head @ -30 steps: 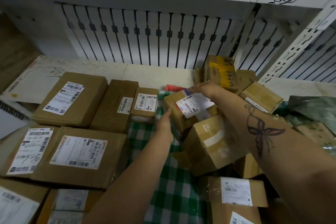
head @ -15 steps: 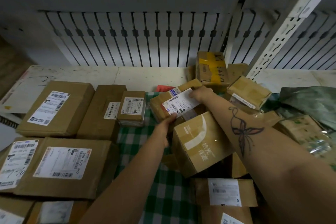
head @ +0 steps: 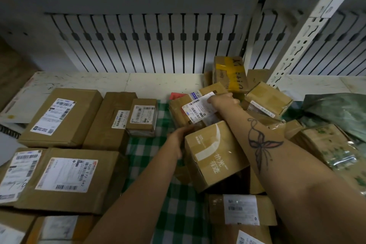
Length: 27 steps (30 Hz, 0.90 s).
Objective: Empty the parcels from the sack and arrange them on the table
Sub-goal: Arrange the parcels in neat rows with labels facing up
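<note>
A brown parcel with a white shipping label (head: 195,109) sits tilted on top of a heap of cardboard parcels at centre right. My right hand (head: 222,101) grips its far top edge. My left hand (head: 178,138) holds its near lower side, its fingers tucked between that parcel and a box printed with white characters (head: 215,154). The green sack (head: 336,113) lies crumpled at the right. Labelled parcels stand in rows on the left, among them a large flat one (head: 65,176) and a small one (head: 142,117).
A green checked cloth (head: 178,214) covers the table in the middle. The white tabletop (head: 111,83) shows bare behind the rows. A white slotted back panel and a perforated shelf post (head: 297,45) rise behind. A spiral notebook edge (head: 9,130) lies far left.
My left hand has reached forward from beside the labelled parcel to its near lower side. My right hand has stayed on its top edge. The view has shifted slightly.
</note>
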Available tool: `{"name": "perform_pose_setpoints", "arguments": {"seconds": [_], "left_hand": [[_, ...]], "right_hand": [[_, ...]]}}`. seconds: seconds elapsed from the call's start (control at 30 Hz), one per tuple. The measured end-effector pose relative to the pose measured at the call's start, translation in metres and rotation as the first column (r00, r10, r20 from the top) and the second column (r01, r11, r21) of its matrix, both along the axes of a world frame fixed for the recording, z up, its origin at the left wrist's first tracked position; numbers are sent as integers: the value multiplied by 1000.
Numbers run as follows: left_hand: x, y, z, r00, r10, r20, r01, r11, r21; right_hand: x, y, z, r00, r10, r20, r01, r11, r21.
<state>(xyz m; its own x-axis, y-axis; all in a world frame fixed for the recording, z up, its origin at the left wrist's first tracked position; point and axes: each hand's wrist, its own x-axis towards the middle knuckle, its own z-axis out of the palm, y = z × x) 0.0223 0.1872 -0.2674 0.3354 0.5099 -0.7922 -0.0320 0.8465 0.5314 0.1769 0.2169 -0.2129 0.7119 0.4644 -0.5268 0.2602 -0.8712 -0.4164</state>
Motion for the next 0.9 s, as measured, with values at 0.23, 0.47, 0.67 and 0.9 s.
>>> {"name": "perform_pose_setpoints", "arguments": {"seconds": [0.23,0.47,0.67,0.9], "left_hand": [[-4,-2,-16,990,-12,143,7,999,34],[-4,5,-15,983,53,174,-58,998,28],[-10,5,-11,983,162,90,-168,983,67],[-14,8,10,960,252,124,-270,950,158]], "right_hand": [[10,5,-15,999,36,4,-36,999,15],[12,-1,-8,993,113,25,-114,993,38],[3,1,-7,996,88,-19,-84,985,149],[-6,-25,27,997,71,-35,-55,944,326]]}}
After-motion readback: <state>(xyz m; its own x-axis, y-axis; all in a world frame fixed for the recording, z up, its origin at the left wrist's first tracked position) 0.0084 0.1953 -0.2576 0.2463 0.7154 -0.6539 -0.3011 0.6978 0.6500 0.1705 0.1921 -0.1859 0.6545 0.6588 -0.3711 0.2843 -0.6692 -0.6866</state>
